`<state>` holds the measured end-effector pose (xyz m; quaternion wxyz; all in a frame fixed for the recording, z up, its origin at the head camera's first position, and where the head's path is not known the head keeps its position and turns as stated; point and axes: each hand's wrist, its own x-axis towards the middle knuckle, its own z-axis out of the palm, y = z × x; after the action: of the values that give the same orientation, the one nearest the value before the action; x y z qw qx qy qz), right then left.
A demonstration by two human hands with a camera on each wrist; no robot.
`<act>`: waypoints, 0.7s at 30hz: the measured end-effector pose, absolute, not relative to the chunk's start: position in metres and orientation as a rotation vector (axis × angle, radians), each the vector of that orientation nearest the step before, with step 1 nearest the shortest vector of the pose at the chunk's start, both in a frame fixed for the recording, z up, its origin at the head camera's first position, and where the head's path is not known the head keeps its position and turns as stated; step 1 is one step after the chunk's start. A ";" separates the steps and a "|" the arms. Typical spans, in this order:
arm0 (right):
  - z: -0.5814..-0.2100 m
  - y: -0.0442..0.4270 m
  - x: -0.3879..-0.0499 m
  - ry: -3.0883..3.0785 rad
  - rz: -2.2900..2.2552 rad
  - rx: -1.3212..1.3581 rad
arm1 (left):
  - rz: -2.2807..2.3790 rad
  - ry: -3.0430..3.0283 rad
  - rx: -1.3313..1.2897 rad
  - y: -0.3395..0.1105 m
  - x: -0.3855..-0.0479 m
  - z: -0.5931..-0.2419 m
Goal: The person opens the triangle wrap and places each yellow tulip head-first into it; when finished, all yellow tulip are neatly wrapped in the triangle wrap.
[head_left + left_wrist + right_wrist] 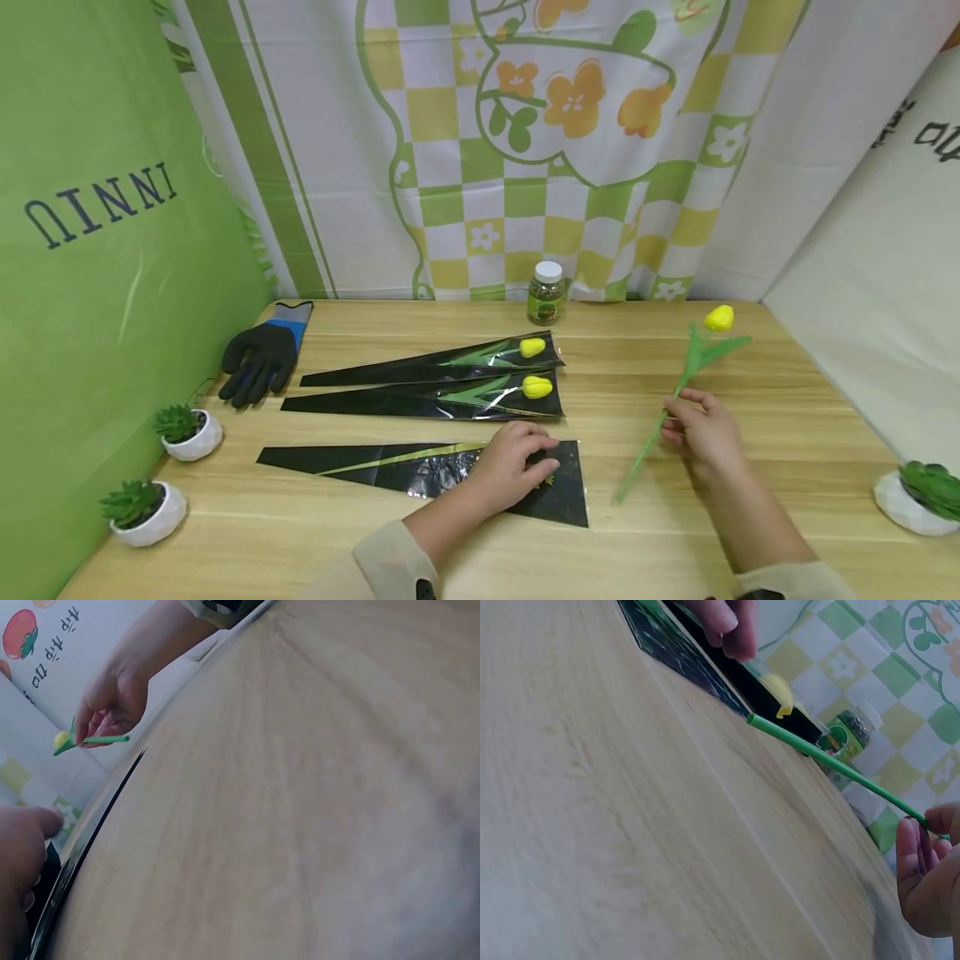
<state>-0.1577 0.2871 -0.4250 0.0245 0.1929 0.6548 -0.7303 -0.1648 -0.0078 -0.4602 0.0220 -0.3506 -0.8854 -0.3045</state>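
Right, so right hand [705,429] has a yellow tulip [692,362] by the stem: thumb and fingers closed in a pinch partway along it. Tulip is held over the right part of the table [615,375], bloom toward the curtain [517,200], bare stem end angled back toward the left. Left hand [510,467] lies over the wide end of a flat black sleeve [435,475], thumb spread from loosely bent fingers, no hold seen; can't tell how firmly it touches. Beyond that sleeve, two more side by side, a far wrapped tulip [420,364] and a near wrapped tulip [420,402], blooms at the right ends. Lidded jar [546,298] stands just behind them; black-and-blue glove [262,358] lies to their left.
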 end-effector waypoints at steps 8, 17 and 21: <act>-0.427 0.274 -0.158 1.952 -2.406 0.778 | -0.685 -2.776 -1.128 -0.006 -0.162 -0.465; -0.429 0.265 -0.161 1.900 -2.537 0.884 | -0.599 -2.784 -1.067 -0.005 -0.168 -0.468; -0.429 0.263 -0.161 1.897 -2.558 0.884 | -0.604 -2.753 -1.039 -0.005 -0.170 -0.469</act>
<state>-0.1608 0.2632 -0.4293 -0.0818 0.2666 0.5720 -0.7714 -0.1703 -0.0054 -0.4692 0.0689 -0.3452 -0.9142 -0.2007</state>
